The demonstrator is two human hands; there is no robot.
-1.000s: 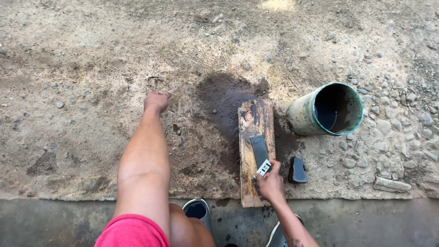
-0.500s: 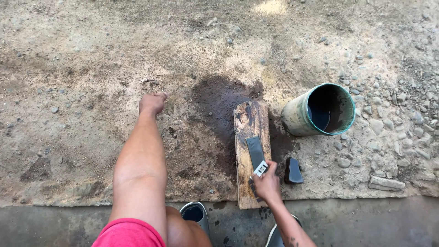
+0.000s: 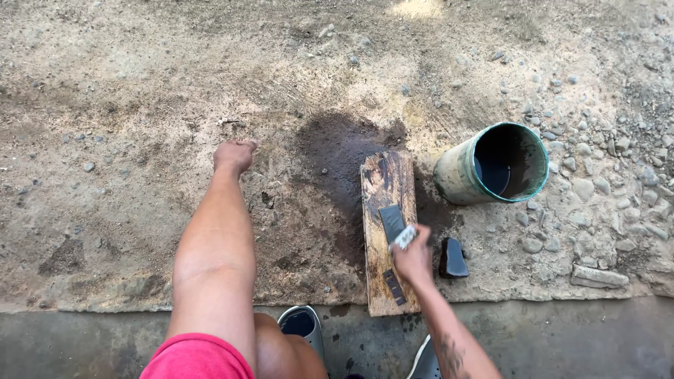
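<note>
While tilted on gravel, green bucket (image 3: 491, 165) holds dark water | right hand (image 3: 413, 258) clamped on blade (image 3: 393, 223)

Wooden board (image 3: 387, 210): rough, wet-stained. Sharpening stone (image 3: 392, 223): dark, matt. Plastic bucket (image 3: 491, 165): scuffed, grimy. Ground (image 3: 140, 105): coarse sandy gravel, damp patch.

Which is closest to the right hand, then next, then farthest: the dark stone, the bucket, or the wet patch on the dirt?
From the right hand:
1. Dark stone, just to its right on the ground.
2. Wet patch, up and left, beyond the plank.
3. Bucket, up and right, lying tipped.
</note>
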